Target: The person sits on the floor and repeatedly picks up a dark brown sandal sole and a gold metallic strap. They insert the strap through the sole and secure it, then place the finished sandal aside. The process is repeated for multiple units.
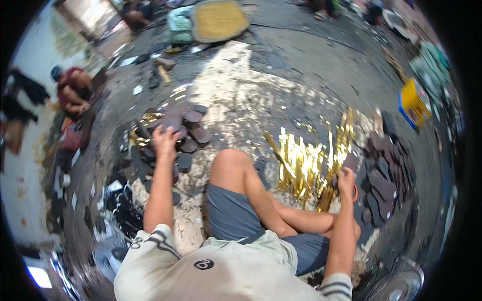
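My left hand (166, 142) is stretched out over a loose pile at left, fingers spread. Just beyond its fingertips is a blurred dark sole-shaped piece (172, 119); I cannot tell whether they touch. The pile holds more dark soles (189, 145) with shiny gold strips (142, 139) among them. At right, my right hand (345, 181) is closed on a dark brown sole piece (350, 161) that sticks up past the fingers. Beside this hand lie many long gold strips (301, 165), spread over the floor in front of my crossed leg.
Dark soles (380, 190) lie stacked at far right, near a red ring (355, 193). A yellow and blue container (414, 103) stands beyond them. At far left a person (74, 90) sits by the wall. A yellow-topped sack (220, 21) lies at the back; a wooden-handled tool (163, 73) is nearer.
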Demonstrator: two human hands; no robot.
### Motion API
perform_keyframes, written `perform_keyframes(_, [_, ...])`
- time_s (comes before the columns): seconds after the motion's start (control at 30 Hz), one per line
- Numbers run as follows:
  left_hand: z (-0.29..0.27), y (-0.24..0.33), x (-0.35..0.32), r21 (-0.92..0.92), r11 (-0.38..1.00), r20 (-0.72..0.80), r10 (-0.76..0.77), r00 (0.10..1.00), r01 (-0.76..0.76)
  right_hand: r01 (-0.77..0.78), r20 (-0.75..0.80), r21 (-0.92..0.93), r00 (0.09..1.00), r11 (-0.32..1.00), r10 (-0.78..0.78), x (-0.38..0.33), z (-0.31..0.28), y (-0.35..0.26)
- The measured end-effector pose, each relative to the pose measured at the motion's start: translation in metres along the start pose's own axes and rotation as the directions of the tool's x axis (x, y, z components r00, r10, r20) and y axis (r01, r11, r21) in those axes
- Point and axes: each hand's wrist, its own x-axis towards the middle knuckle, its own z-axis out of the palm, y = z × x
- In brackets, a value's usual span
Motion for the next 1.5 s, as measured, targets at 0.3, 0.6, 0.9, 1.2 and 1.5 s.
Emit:
perform_keyframes(0.3, [-0.028,-0.036,-0.054,0.441,0.892,0.097,0.059,0.993,-0.096,-0.376,-0.028,-0.296,0.922,0.878,0.386,-0.03,0.013,-0.04])
perform_keyframes(0.6, [0.133,0.055,-0.186,0.125,0.98,0.611,-0.201,0.766,0.157,0.392,0.061,0.538,0.865,0.746,-0.498,-0.118,-0.009,-0.199])
perform_keyframes(0.9, [0.1,0.077,-0.191,0.158,0.987,0.53,-0.106,0.841,0.025,0.135,0.158,0.019,0.978,0.991,-0.137,-0.083,0.073,-0.147])
perform_keyframes(1.2, [0.079,0.072,-0.239,0.652,0.647,0.655,-0.217,0.724,-0.395,-0.116,0.12,0.139,0.988,0.984,0.099,-0.084,0.078,-0.099])
perform_keyframes(1.5, [0.163,0.057,-0.242,0.248,0.969,0.716,-0.169,0.677,-0.021,0.011,0.405,0.612,0.854,0.791,-0.325,-0.201,-0.006,-0.235])
